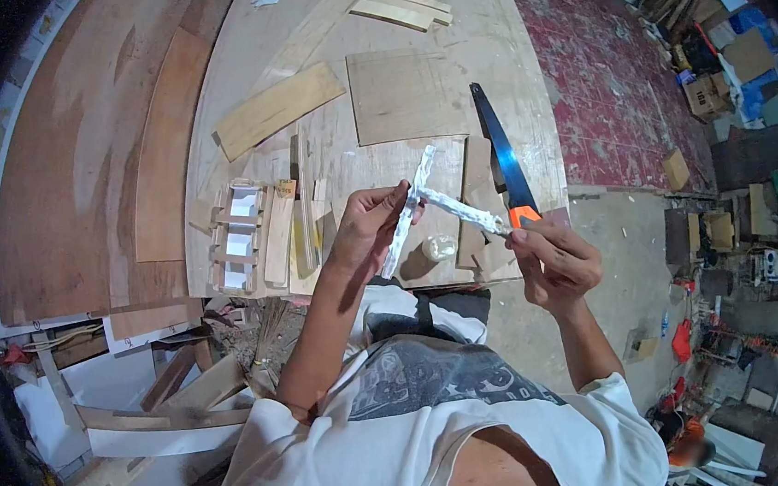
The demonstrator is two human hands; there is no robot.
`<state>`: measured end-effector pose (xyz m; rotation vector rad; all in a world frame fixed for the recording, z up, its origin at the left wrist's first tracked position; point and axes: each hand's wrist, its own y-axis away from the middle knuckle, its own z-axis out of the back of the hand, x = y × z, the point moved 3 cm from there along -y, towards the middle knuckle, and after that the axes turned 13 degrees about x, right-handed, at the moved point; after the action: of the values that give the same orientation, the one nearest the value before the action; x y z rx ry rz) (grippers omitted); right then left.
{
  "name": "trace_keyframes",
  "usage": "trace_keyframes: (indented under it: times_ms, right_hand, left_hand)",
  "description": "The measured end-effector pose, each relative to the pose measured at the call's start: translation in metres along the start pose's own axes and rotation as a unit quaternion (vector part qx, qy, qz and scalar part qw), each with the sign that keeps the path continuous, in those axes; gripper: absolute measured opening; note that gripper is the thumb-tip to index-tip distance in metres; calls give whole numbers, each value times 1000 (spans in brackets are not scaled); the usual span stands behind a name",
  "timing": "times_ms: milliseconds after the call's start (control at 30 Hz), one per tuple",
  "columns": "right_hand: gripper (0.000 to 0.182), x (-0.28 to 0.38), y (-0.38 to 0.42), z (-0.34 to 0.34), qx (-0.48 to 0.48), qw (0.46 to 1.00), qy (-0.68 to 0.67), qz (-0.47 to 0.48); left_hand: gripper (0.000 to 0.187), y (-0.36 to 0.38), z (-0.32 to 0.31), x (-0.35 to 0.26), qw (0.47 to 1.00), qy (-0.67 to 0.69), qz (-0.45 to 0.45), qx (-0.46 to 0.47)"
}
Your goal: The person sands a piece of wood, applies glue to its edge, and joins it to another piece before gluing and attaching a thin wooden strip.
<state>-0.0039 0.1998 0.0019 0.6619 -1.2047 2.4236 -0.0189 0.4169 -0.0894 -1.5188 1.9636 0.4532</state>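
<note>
A white, crumpled-looking T-shaped piece (462, 211) is held up above the near edge of the wooden table (295, 10). My left hand (374, 226) pinches it where the crossbar and stem meet. At the free end of the stem, my right hand (557, 256) grips it between thumb and fingers. A saw with a dark blade (503, 154) and orange handle lies just beyond my right hand. Below the stem stands a small clear jar (439, 247), beside a narrow brown board (474, 189).
A square thin board (406, 95), a slanted plank (280, 111) and stacked wood strips (403, 8) lie farther back. A slatted wooden frame (239, 238) sits at the table's left. Wood offcuts (163, 415) are piled at lower left; clutter lines the right wall.
</note>
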Motion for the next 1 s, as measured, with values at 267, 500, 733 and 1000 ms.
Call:
trace_keyframes:
  times_ms: [267,500,733,1000]
  right_hand:
    - [26,-8,-10,4,-7,998,43,-33]
    - [26,-14,-9,2,-8,995,79,-65]
    - [22,-13,-10,3,-19,997,54,-44]
    - [23,-9,-7,0,-10,999,30,-12]
  left_hand:
    - [28,1,-7,-1,999,-3,-9,-42]
    - [31,1,-11,-5,1000,-1,9,-12]
    - [31,-1,-12,-5,999,-18,7,-31]
    - [28,1,-1,1,999,-10,4,-36]
